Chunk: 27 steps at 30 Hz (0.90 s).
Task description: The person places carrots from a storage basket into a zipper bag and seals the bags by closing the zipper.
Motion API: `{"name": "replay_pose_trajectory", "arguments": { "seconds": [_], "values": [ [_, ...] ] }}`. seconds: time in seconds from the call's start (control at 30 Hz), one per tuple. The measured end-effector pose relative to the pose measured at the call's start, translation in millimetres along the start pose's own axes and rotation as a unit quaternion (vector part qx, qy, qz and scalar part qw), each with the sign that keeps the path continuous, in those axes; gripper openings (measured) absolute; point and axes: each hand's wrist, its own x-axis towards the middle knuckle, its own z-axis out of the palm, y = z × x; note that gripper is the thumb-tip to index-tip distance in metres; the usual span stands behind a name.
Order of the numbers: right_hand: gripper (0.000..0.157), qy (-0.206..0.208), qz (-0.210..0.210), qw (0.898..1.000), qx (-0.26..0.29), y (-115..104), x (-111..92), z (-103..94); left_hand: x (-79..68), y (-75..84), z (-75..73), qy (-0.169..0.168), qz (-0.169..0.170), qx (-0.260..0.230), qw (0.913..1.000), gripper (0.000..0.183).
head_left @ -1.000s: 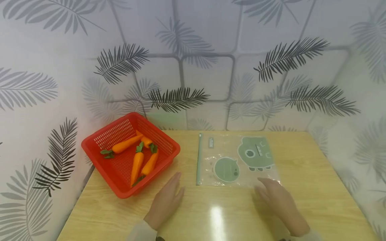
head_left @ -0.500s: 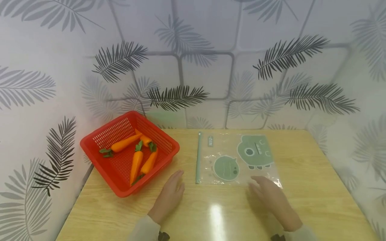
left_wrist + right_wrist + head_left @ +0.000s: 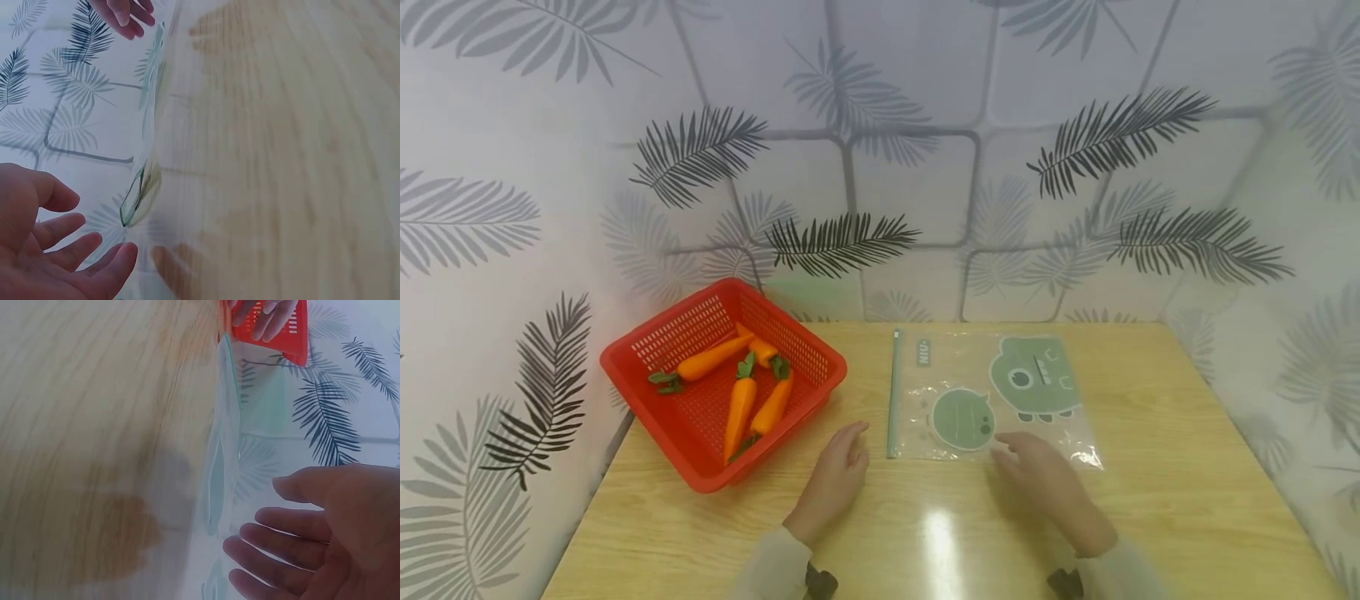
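Observation:
A clear plastic slider zip bag (image 3: 917, 425) with green cartoon monster prints lies flat, its green zip strip (image 3: 892, 400) on the left side. My left hand (image 3: 837, 475) hovers low between the basket and the bag's zip end, fingers relaxed and holding nothing, as the left wrist view also shows. Over the near edge of the bag is my right hand (image 3: 1043, 477), its loosely spread fingers (image 3: 269, 562) empty in the right wrist view. To the left, a red plastic basket (image 3: 658, 442) holds several orange carrots (image 3: 741, 408) with green tops.
The light wooden table (image 3: 1180, 467) backs onto a wall (image 3: 917, 192) covered with a leaf pattern. The basket stands at the table's left side, its raised rim close to my left hand. A bright light reflection lies on the near middle of the tabletop.
My right hand has moved left along the bag's near edge, toward its middle. My left hand has shifted slightly right, toward the zip strip. The basket, carrots and bag stay in place.

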Motion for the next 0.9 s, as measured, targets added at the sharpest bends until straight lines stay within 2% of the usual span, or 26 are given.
{"name": "replay_pose_trajectory", "arguments": {
  "seconds": [0.1, 0.17, 0.3, 0.5, 0.7, 0.9],
  "values": [
    [0.029, -0.01, 0.008, 1.0, 0.016, -3, 4, 4.3, 1.4, 0.4, 1.8, 0.004, -0.003, -0.021, 0.9998, 0.04],
    [0.029, -0.018, 0.017, 0.999, 0.028, -6, 7, 7.7, 2.1, -0.1, 3.7, 0.006, 0.007, -0.032, 0.9994, 0.039],
    [0.031, -0.024, 0.029, 0.998, 0.045, -12, 13, 13.7, 4.0, -0.4, 7.9, -0.003, 0.004, -0.055, 0.9985, 0.038],
    [0.028, -0.018, 0.007, 0.997, 0.072, -22, 23, 21.1, 11.0, -0.3, 13.3, 0.001, -0.012, -0.059, 0.9982, 0.035],
    [0.025, -0.008, -0.02, 0.997, 0.079, -27, 32, 28.8, 19.9, 1.3, 17.1, -0.001, -0.052, -0.076, 0.9957, 0.037],
    [0.026, -0.005, -0.019, 0.996, 0.081, -30, 43, 35.7, 28.8, 3.0, 19.2, -0.005, -0.058, -0.084, 0.9948, 0.037]
  ]
}}
